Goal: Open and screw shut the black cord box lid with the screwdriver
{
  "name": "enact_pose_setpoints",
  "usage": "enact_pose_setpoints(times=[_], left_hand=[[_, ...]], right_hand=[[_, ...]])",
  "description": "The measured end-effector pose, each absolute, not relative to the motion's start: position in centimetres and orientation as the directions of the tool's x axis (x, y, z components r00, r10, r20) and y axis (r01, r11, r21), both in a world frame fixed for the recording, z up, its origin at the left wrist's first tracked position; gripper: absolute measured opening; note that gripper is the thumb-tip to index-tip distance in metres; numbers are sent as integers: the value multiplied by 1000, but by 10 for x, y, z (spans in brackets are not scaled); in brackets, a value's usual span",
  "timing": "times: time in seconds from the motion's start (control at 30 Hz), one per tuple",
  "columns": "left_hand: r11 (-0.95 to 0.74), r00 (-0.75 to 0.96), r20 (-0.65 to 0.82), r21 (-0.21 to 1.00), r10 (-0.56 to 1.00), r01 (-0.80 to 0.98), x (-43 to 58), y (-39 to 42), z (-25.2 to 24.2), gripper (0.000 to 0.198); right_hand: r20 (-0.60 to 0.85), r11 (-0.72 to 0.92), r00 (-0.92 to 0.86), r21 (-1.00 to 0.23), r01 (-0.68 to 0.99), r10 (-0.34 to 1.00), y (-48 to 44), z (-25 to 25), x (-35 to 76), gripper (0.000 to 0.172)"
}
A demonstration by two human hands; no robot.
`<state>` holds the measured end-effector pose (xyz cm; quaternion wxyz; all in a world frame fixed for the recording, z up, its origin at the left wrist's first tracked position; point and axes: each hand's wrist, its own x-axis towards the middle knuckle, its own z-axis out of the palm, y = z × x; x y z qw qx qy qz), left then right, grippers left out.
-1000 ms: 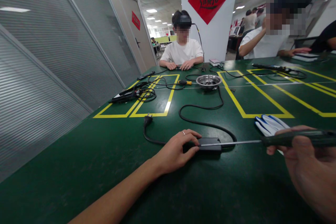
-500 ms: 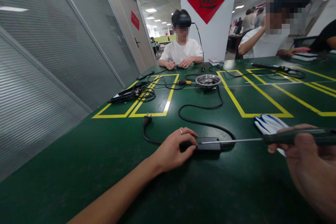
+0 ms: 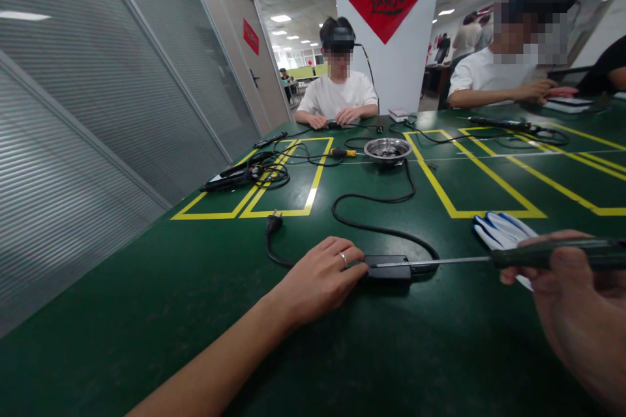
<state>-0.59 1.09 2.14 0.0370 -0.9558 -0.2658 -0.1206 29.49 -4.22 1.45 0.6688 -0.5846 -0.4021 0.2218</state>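
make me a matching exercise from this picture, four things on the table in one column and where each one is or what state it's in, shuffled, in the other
Things:
1. screwdriver
2. black adapter
3. metal bowl
4. white gloves

Places or states:
A. lying flat on the green table, just beyond the right hand
B. gripped by the right hand, its shaft reaching to the black box
C. far down the table, between the yellow outlines
D. steadied by the fingertips of the left hand, its cable looping away

Pairs: 1-B, 2-D, 3-C, 4-A
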Motion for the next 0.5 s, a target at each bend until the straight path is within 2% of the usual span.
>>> enact_pose_setpoints(times=[0.3, 0.5], left_hand=[[-891, 894, 218, -151, 391, 427, -2, 8, 27, 24], [-893, 904, 190, -174, 383, 415, 0, 8, 26, 27]], right_hand=[[277, 234, 579, -961, 149, 767, -40, 16, 294, 25], [300, 241, 549, -954, 179, 780, -41, 15, 296, 24]])
